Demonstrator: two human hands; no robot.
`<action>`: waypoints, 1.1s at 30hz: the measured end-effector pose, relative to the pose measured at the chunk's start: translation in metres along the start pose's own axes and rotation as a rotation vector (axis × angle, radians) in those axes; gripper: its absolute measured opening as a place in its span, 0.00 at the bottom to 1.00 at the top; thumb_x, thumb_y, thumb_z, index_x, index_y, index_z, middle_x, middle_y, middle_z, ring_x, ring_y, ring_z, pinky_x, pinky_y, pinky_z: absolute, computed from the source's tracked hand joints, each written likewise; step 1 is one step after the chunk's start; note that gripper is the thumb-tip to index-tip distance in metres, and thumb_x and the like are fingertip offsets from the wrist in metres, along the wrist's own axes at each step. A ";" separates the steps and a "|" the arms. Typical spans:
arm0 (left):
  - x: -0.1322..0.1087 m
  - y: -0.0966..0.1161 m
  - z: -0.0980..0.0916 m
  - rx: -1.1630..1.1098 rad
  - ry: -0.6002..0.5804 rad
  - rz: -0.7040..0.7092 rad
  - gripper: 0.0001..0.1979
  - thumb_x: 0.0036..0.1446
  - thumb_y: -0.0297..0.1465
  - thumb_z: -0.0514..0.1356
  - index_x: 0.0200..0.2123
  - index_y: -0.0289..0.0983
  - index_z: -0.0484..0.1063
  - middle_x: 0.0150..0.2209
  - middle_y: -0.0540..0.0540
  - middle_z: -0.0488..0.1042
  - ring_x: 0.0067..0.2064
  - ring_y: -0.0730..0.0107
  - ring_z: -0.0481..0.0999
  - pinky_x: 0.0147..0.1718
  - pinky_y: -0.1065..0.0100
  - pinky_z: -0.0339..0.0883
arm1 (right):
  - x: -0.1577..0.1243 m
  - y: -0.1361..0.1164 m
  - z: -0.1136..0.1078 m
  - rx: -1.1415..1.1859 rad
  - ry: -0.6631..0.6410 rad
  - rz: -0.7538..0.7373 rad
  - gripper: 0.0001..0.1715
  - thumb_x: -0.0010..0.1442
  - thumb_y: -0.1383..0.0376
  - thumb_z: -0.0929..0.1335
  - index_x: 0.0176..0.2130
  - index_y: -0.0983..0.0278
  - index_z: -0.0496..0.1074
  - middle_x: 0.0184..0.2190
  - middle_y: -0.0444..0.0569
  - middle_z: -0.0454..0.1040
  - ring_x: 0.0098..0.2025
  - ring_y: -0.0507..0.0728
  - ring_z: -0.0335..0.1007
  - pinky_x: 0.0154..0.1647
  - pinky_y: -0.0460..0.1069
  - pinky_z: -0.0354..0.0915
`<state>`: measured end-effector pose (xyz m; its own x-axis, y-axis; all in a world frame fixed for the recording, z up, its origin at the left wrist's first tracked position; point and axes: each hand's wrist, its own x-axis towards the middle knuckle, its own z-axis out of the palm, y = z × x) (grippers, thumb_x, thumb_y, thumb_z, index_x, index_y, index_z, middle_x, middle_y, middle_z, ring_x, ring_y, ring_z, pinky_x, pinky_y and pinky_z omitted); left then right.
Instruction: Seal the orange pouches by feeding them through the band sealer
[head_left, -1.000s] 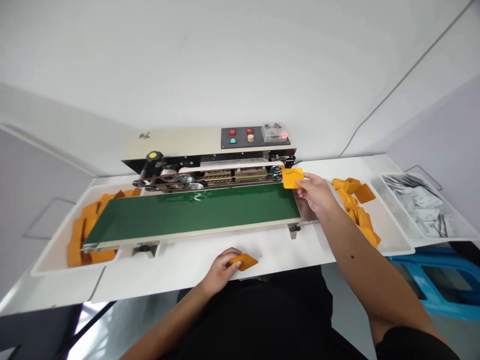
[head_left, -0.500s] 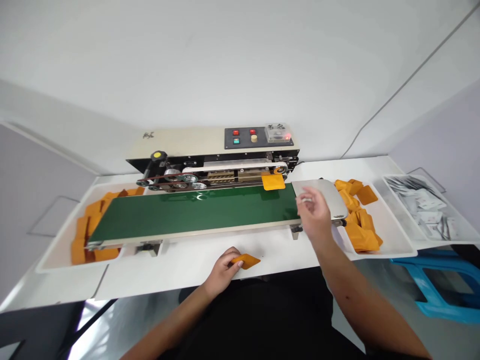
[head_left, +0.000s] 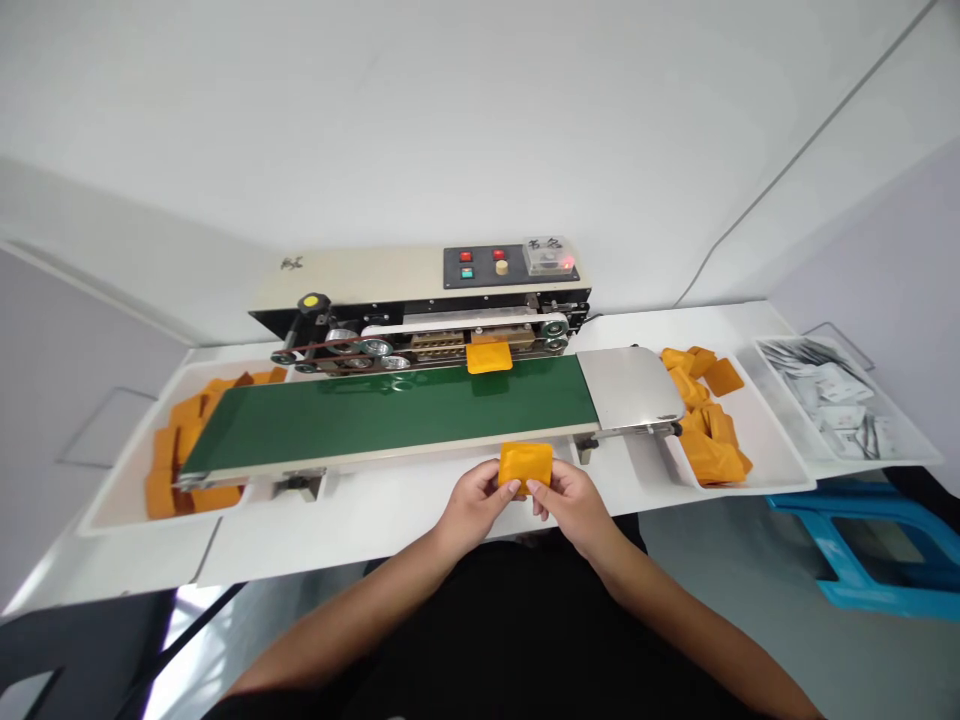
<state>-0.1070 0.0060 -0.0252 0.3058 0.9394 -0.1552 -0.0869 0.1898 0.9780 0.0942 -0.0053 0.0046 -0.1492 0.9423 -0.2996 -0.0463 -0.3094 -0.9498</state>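
Between my two hands, in front of the belt's near edge, is an orange packet. My left hand pinches its lower left part, thumb on the face. On its lower right, my right hand grips it the same way; the fingers behind the packet are partly hidden. Beyond them, a second orange packet hangs from the band sealing machine over the green conveyor belt, its top edge caught in the sealing bands.
At the right, a white bin holds loose orange packets, and a farther tray holds white sachets. Another white bin with orange packets stands under the belt's left end. A metal plate extends the belt rightward. A blue stool is at lower right.
My right hand has come from above the metal plate to the packet in my left hand, now raised upright. The packet in the machine has travelled left.
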 end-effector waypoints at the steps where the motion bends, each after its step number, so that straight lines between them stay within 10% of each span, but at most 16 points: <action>1: 0.001 0.001 0.000 0.015 -0.006 0.019 0.28 0.64 0.54 0.72 0.50 0.35 0.82 0.43 0.40 0.84 0.44 0.57 0.85 0.49 0.56 0.81 | 0.002 -0.003 -0.002 0.050 0.041 -0.002 0.24 0.61 0.45 0.78 0.39 0.63 0.77 0.23 0.44 0.74 0.25 0.53 0.69 0.28 0.48 0.67; 12: -0.020 -0.047 -0.057 0.211 0.048 -0.011 0.26 0.67 0.55 0.68 0.49 0.36 0.81 0.40 0.42 0.82 0.41 0.62 0.82 0.46 0.60 0.77 | 0.016 -0.045 -0.028 0.226 0.166 -0.028 0.28 0.53 0.46 0.83 0.38 0.63 0.78 0.23 0.45 0.75 0.26 0.53 0.70 0.28 0.48 0.66; 33: -0.024 -0.086 -0.080 0.310 -0.031 0.111 0.22 0.72 0.50 0.65 0.47 0.37 0.82 0.39 0.41 0.81 0.40 0.63 0.80 0.42 0.63 0.74 | 0.103 -0.105 -0.114 0.125 0.340 -0.080 0.21 0.58 0.54 0.85 0.37 0.63 0.78 0.23 0.45 0.77 0.23 0.49 0.72 0.22 0.41 0.69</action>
<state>-0.1828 -0.0099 -0.1172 0.3398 0.9394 -0.0458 0.1704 -0.0135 0.9853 0.1959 0.1388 0.0636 0.1952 0.9464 -0.2573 -0.1684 -0.2261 -0.9594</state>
